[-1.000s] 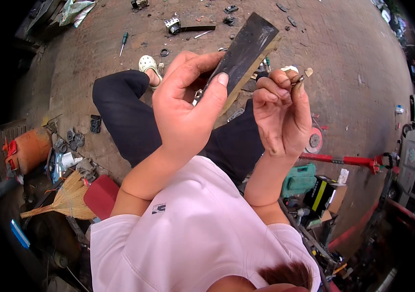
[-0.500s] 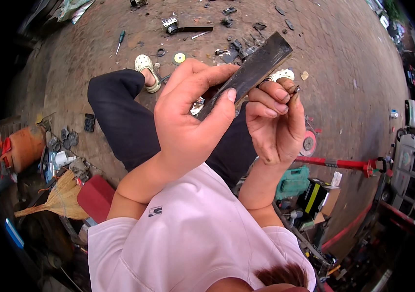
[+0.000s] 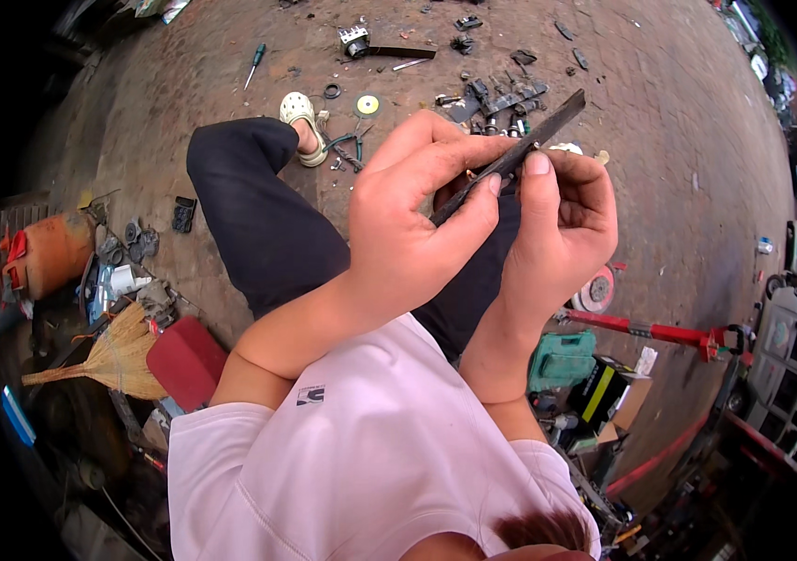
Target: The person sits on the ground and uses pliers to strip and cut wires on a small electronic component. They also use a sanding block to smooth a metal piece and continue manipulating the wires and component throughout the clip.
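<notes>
My left hand (image 3: 408, 210) grips a dark, flat, narrow bar (image 3: 555, 122), thumb on its near side and fingers on its far side. The bar slants up to the right, turned nearly edge-on. My right hand (image 3: 562, 215) is closed in a pinch at the bar's near face, thumb tip uppermost. Just above that thumb tip shows a small metal piece (image 3: 536, 146), touching or very close to the bar. Its kind is too small to make out, and most of it is hidden by the fingers.
On the brick floor ahead lie a screwdriver (image 3: 255, 65), a yellow disc (image 3: 367, 105), pliers (image 3: 342, 145) and several dark parts (image 3: 510, 98). At left are an orange gas cylinder (image 3: 57, 252) and a straw broom (image 3: 118, 355). A red jack bar (image 3: 646, 329) and green case (image 3: 562, 360) lie right.
My right hand has turned over and brought the small metal piece up to the bar. The bar has rolled from showing its broad face to nearly edge-on. Both hands have shifted right.
</notes>
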A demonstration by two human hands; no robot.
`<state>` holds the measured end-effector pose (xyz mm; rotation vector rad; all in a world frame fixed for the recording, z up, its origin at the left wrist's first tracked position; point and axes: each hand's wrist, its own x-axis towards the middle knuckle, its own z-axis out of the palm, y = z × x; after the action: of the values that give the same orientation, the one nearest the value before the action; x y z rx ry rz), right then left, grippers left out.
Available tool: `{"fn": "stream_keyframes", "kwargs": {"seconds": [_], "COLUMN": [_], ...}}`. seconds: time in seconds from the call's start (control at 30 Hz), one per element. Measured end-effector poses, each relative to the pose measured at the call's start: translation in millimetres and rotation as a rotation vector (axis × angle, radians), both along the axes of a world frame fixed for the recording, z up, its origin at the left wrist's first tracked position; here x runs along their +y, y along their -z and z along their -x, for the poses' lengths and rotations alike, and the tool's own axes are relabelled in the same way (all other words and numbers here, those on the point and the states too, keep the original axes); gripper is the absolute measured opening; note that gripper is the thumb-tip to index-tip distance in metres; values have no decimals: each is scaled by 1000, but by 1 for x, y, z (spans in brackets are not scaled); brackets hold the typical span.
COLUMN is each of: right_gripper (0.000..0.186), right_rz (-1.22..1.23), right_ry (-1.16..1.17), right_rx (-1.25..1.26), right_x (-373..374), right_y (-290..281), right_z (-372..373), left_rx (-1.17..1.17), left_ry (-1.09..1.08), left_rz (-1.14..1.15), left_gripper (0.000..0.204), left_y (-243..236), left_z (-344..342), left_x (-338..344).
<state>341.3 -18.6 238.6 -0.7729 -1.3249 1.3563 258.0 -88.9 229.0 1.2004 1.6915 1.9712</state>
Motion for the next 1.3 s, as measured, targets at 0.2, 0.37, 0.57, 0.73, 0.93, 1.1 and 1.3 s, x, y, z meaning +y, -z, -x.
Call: {"fn": "stream_keyframes", "kwargs": {"seconds": [0.2, 0.37, 0.57, 0.73, 0.93, 1.1, 1.3], "right_gripper": [9, 11, 15, 12, 13, 13, 14], "right_rz": [30, -44, 63, 62, 55, -72, -420], "right_ry": [-54, 19, -39, -151, -91, -9, -16], "right_rx": [-87, -89, -11, -59, -24, -25, -245], "right_x": [2, 7, 13, -1, 9, -6, 9], "right_y": [2, -4, -3, 12, 5, 24, 27], "right_z": [-1, 5, 9, 14, 19, 30, 20], "left_rx": [-58, -225, -162, -330, -275, -415, -463], "left_ry": [-36, -6, 17, -28, -39, -47, -30], "left_rz": [-62, -121, -14, -89, -102, -143, -162], "left_gripper": [24, 23, 22, 22, 22, 20, 20], "left_y": [8, 12, 11, 13, 14, 22, 17], "left_z": [3, -2, 6, 3, 6, 7, 7], "left_x": [7, 11, 9, 12, 13, 16, 19]}}
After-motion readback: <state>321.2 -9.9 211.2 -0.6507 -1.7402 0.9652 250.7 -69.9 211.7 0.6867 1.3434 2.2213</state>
